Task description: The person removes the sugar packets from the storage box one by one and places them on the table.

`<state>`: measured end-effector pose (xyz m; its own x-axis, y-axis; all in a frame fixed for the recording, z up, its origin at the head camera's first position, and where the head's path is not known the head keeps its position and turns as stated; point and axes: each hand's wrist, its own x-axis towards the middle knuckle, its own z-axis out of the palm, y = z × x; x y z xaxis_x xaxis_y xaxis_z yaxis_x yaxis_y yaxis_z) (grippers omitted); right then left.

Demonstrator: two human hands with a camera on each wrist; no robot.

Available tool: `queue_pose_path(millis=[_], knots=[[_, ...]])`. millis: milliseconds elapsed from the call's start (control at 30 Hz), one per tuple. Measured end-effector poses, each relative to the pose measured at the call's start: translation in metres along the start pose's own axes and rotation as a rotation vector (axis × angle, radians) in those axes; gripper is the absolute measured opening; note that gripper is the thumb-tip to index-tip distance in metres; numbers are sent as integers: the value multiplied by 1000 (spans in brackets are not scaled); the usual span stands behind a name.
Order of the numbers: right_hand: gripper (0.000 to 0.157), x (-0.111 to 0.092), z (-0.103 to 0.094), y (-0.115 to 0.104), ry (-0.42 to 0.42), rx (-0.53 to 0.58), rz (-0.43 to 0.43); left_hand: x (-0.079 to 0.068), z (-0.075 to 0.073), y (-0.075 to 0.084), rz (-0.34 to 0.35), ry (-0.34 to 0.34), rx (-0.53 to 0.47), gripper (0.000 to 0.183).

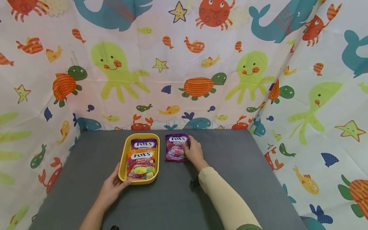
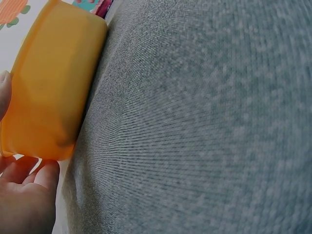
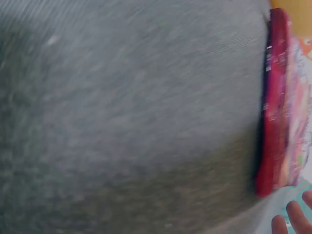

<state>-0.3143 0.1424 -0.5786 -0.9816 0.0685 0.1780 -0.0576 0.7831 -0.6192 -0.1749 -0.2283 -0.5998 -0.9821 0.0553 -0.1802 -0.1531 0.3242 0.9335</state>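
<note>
In the head view, a yellow plastic tub (image 1: 123, 161) stands on the table, holding a purple Fox's Berries candy bag (image 1: 143, 143) and an orange Fox's Fruits candy bag (image 1: 141, 164) that overlaps it. My left hand (image 1: 111, 187) holds the tub at its near-left corner, thumb on the front and fingers along the left side. Another purple Fox's Berries bag (image 1: 175, 148) lies right of the tub. My right hand (image 1: 195, 154) is at that bag's right edge, thumb overlapping it in the head view. The right wrist view shows its fingers (image 3: 295, 214) spread and apart from the bag.
The grey cloth-covered table (image 1: 172, 204) extends around the tub and bag. A white curtain (image 1: 169, 76) printed with sea animals hangs behind it and along both sides. A small black object (image 1: 114, 227) shows at the bottom edge of the head view.
</note>
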Motion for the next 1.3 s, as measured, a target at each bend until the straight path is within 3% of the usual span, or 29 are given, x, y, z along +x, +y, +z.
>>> queue_pose_path(millis=[267,567,967,1167,1300], knots=[[58,1,-5,-13,40,59,-38,0,0,-2,5,0,-14,101],[62,-6,-10,-44,-5,113,-142,1,2,-1,3,9,16,101],[54,-25,-7,-86,-84,-19,-402,-1,1,1,-17,-2,-22,99],[56,-36,0,-104,-186,-191,-529,-3,2,3,-8,5,-31,99],[58,-42,8,-115,-236,-275,-562,-3,3,3,-16,6,-41,99]])
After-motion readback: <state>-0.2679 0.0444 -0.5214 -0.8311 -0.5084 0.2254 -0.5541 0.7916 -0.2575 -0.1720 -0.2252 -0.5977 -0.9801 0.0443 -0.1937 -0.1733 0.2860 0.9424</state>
